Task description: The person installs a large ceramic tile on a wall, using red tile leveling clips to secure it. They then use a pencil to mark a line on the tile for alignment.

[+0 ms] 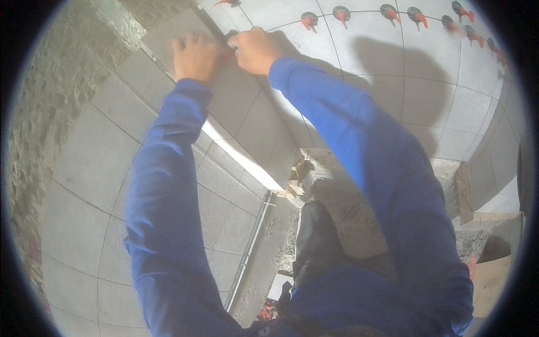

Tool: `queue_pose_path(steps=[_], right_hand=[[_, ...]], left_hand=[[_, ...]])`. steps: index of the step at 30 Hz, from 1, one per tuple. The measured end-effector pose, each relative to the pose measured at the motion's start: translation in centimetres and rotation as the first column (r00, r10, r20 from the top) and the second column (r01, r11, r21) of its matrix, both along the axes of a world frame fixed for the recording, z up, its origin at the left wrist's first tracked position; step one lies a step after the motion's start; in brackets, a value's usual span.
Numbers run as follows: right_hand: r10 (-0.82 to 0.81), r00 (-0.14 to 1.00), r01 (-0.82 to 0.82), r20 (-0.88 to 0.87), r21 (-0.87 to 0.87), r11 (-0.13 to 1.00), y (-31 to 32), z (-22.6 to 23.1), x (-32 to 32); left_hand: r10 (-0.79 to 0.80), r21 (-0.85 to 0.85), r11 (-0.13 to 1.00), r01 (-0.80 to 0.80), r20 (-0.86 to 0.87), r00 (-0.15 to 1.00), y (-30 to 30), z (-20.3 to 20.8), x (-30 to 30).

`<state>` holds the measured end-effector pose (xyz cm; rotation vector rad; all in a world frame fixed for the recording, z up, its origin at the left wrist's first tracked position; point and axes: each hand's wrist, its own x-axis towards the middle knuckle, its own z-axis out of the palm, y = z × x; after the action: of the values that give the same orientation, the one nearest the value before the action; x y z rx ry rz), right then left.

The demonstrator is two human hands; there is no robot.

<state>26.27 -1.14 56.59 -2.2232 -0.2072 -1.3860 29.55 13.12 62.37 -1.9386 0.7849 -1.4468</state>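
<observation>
The right hand (pixel 255 50) has its grip nearly closed, thumb and fingers bent in beside a small red piece (pixel 228 54); whether they pinch it or only touch it, I cannot tell. The left hand (pixel 195 57) lies just beside it, fingers bent and partly spread over the grey tile (pixel 230 106); whether that grip has hold of anything is hidden. The red piece sits between the two hands, near the tile's upper end.

The step in hand looks like steadying the tile while fitting or adjusting the red piece at its edge. The next move probably calls for firm left-hand pressure and a small, careful turn or push from the right, without shifting the tile.

Farther out, a pale strip (pixel 248 163) runs along the tiled panel's lower-left edge. To the right, a tiled surface (pixel 370 56) carries red-and-black clips (pixel 341 16) along a joint. Wood scraps (pixel 297 181) lie near the panel's lower end, beside rough concrete.
</observation>
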Motion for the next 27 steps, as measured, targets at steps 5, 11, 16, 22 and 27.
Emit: queue_pose_path(steps=[5, 11, 16, 22, 27], right_hand=[[-0.006, 0.999, 0.005, -0.043, -0.038, 0.999, -0.4, 0.2, -0.1], [-0.006, 1.000, 0.005, -0.006, -0.030, 1.000, -0.1, 0.0, 0.0], [0.008, 1.000, -0.008, 0.001, -0.023, 1.000, -0.3, 0.0, 0.3], [0.018, 0.999, -0.018, 0.028, -0.014, 1.000, -0.3, 0.0, 0.6], [0.048, 0.999, -0.048, 0.014, -0.026, 0.999, -0.6, 0.0, 0.7]], left_hand=[[-0.060, -0.063, 0.995, 0.071, 0.168, 0.984, -1.0, -2.1, 1.8], [-0.019, -0.117, 0.993, 0.033, 0.116, 0.993, -1.6, -2.7, 1.6], [0.056, -0.138, 0.989, -0.052, 0.025, 0.998, -2.1, -2.7, 1.2], [-0.006, -0.143, 0.990, 0.012, 0.046, 0.999, -1.9, -3.2, 1.2], [-0.093, -0.121, 0.989, 0.089, -0.025, 0.995, -0.9, -2.8, 1.2]])
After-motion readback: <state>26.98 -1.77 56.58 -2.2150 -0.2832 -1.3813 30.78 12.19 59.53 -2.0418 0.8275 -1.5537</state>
